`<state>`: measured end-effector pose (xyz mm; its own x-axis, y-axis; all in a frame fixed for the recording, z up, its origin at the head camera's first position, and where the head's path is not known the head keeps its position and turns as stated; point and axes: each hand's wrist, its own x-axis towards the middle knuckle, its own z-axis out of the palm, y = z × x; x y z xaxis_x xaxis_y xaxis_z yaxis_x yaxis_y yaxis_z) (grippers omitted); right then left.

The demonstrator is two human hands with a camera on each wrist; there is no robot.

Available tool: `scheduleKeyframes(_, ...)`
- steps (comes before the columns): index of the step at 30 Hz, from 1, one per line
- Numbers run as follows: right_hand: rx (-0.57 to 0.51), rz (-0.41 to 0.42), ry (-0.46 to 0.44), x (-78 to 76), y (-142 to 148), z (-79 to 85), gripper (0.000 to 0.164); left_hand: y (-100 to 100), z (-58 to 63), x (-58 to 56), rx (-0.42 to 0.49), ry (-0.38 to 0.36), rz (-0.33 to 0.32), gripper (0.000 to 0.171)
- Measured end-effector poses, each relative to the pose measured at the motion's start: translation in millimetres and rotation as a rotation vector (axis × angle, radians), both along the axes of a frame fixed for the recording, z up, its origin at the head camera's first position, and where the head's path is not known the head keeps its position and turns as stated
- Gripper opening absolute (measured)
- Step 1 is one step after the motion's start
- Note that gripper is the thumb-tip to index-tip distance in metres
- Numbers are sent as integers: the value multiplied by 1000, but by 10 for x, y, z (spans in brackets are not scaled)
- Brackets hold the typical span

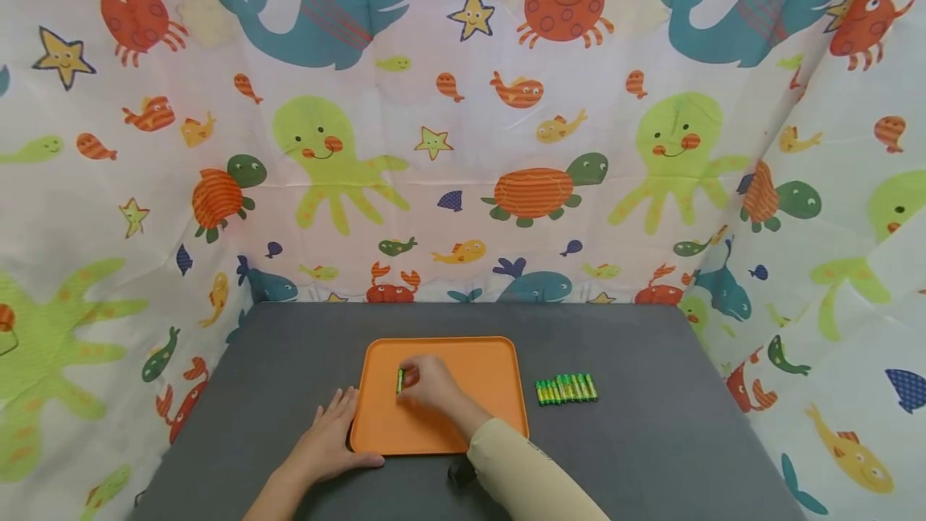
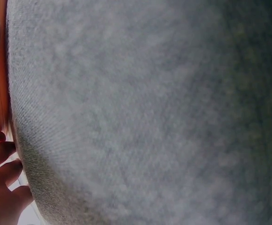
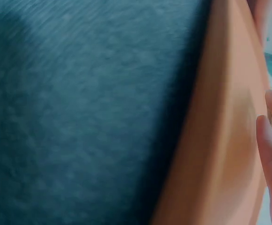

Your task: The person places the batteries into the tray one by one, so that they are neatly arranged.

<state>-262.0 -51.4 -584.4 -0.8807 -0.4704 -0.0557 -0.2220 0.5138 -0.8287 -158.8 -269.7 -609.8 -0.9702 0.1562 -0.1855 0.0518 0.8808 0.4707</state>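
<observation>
Right hand, fingers pinching one green battery roughly upright over the orange tray, nearer its left edge; can't tell if it touches down. Left hand at tray's near-left corner, fingers straight, spread, not grasping. Row of green batteries on desk, just beyond tray's right edge.

Pale beige sleeve on the right, bare left forearm
Its plain fabric ends near the bare right hand, with a tiny, unreadable dark marking; a black rounded shape, unclear, shows beside the cuff. The left hand is bare.
</observation>
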Motion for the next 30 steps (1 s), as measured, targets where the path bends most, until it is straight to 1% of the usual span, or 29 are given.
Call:
scheduleKeyframes(7,59,10,36,-19,-23,-109,48,5,-8,2,-15,7,-3,137)
scheduleKeyframes(11,85,18,56,-26,-40,-123,49,10,-1,-5,-18,5,-5,137)
scheduleKeyframes(14,90,19,53,-22,-49,-114,52,13,0,-8,-16,0,-2,137)
scheduleKeyframes(19,94,25,31,3,-40,-59,65,16,-3,-11,-17,-3,0,137)
scheduleKeyframes(21,74,23,16,7,-29,-20,69,14,-15,-17,-19,-4,0,136)
scheduleKeyframes(26,22,-8,-10,-23,27,74,69,11,-25,-26,-20,-17,6,137)
scheduleKeyframes(30,2,-24,31,-72,115,135,69,11,-11,-18,-19,-16,6,137)
